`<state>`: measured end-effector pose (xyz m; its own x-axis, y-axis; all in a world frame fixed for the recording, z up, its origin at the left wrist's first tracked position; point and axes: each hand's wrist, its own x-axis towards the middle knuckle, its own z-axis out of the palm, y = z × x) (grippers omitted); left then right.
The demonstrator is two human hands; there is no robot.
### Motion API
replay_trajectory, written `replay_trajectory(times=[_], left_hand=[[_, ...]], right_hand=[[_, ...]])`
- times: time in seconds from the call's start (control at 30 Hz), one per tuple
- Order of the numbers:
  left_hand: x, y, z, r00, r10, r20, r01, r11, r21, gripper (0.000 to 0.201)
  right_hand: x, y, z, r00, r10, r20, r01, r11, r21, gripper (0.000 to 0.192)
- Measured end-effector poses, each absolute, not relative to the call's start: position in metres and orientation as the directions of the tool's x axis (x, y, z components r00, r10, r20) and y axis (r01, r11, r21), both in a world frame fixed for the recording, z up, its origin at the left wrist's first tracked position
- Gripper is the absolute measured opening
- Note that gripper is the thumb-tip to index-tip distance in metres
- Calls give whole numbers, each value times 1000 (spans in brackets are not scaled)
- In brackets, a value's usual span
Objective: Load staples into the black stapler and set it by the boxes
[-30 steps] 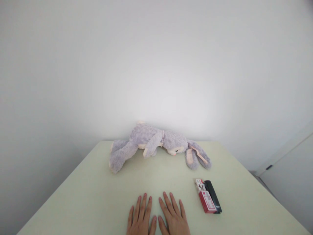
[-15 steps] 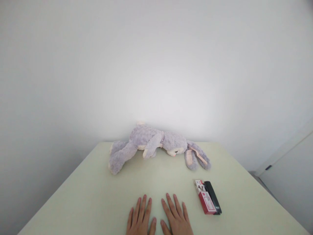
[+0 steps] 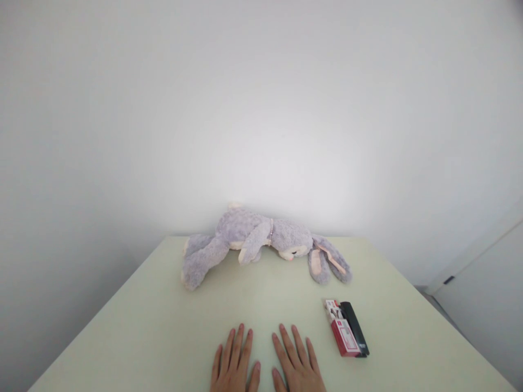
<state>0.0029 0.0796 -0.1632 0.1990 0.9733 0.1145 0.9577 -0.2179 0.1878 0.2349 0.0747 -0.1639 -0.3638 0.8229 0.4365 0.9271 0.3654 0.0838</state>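
My left hand (image 3: 235, 363) and my right hand (image 3: 297, 365) lie flat, palms down, side by side on the pale table (image 3: 143, 332) near its front edge. Both hold nothing and their fingers are slightly spread. A grey-lilac plush rabbit (image 3: 253, 240) lies on its side at the far end of the table, its long ears pointing right. A small red-and-white box (image 3: 341, 329) rests to the right of my right hand, with a black flat object (image 3: 355, 328) right against its right side.
A plain white wall (image 3: 261, 109) rises behind the table's far edge. At the far right stands a white cabinet or door (image 3: 486, 294) with a small dark handle.
My right hand has slid a little to the right, so a small gap has opened between my two hands. The rabbit and the box have not moved.
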Motion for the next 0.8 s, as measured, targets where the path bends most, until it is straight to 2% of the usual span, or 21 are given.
replay_trajectory(times=[0.13, 0.37, 0.53, 0.8], left_hand=[[2, 80, -164, 200, 971, 131, 960, -221, 174, 59], [1, 80, -168, 210, 963, 169, 960, -236, 154, 59], [0, 79, -168, 219, 958, 184, 956, -248, 155, 59], [0, 79, -171, 228, 953, 198, 959, -255, 122, 59]], right_hand=[[236, 76, -165, -387, 770, 507, 920, 361, 153, 74], [235, 77, -164, -370, 760, 535, 923, 366, 119, 72], [235, 77, -166, -344, 771, 535, 924, 379, 49, 72], [232, 74, -162, -336, 780, 528, 928, 369, 45, 74]])
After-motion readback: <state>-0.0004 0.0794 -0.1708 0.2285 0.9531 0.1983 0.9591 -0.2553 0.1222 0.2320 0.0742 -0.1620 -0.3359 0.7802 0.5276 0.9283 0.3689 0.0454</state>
